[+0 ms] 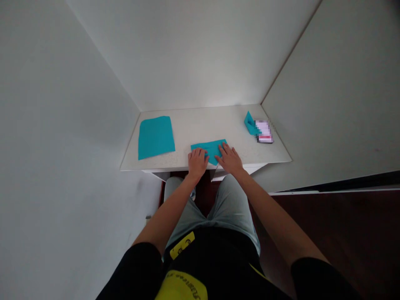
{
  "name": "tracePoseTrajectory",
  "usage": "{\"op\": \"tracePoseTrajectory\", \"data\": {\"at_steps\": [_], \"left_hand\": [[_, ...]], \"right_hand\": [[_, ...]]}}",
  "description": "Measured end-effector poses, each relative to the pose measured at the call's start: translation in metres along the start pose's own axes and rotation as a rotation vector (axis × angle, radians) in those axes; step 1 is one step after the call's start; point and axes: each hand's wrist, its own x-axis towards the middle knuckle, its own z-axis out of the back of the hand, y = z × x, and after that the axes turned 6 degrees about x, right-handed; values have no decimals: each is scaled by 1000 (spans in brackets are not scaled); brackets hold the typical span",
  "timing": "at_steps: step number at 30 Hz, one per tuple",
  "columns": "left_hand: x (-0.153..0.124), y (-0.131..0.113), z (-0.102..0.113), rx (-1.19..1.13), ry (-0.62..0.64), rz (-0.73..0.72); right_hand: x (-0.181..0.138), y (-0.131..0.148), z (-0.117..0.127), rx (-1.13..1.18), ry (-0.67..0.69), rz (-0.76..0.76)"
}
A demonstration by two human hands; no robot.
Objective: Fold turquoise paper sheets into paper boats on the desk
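Observation:
A partly folded sheet of turquoise paper (212,147) lies at the front edge of the white desk, its lower side tapering to a point toward me. On its left part rests my left hand (197,161), palm down with the fingers stretched out. My right hand (230,159) presses flat on the paper's right part, fingers spread. Both hands touch the paper without gripping it. The fingers cover some of its folds.
On the white desk (200,121), a flat turquoise sheet (156,137) lies at the left. A folded turquoise paper shape (249,123) leans by a blurred phone-like device (265,131) at the right. Walls enclose the desk's back and both sides.

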Motion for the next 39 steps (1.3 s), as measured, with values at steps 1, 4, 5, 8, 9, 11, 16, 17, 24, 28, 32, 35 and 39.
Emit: {"op": "tracePoseTrajectory", "data": {"at_steps": [1,4,5,8,9,11,16,17,24,28,32,35,39], "left_hand": [[-4,-2,-2,-2,18,-33],[-12,-4,-9,-5,22,-77],[-13,-5,-11,-2,19,-78],[-13,-3,-15,5,42,-78],[-11,-1,-15,7,52,-80],[-8,2,-14,20,59,-73],[4,9,-7,61,53,32],[7,10,-6,59,68,28],[24,29,-1,-32,130,-218],[30,39,2,-66,121,-321],[23,37,8,-82,105,-303],[7,29,12,-85,88,-292],[-15,26,20,-58,97,-297]], "right_hand": [[0,0,-1,6,-10,2],[-1,2,-1,6,-16,-4],[-1,3,0,3,-11,-8],[-2,6,6,-14,-2,-15],[-3,8,8,-20,-6,-16],[-9,12,11,-27,-25,-17],[-37,24,15,-22,-37,20],[-42,24,17,-12,-25,39],[-25,-5,36,215,74,261],[-8,-8,33,158,155,295],[-8,7,26,31,162,242],[-15,17,27,-8,121,201],[-25,22,33,-38,141,203]]}}
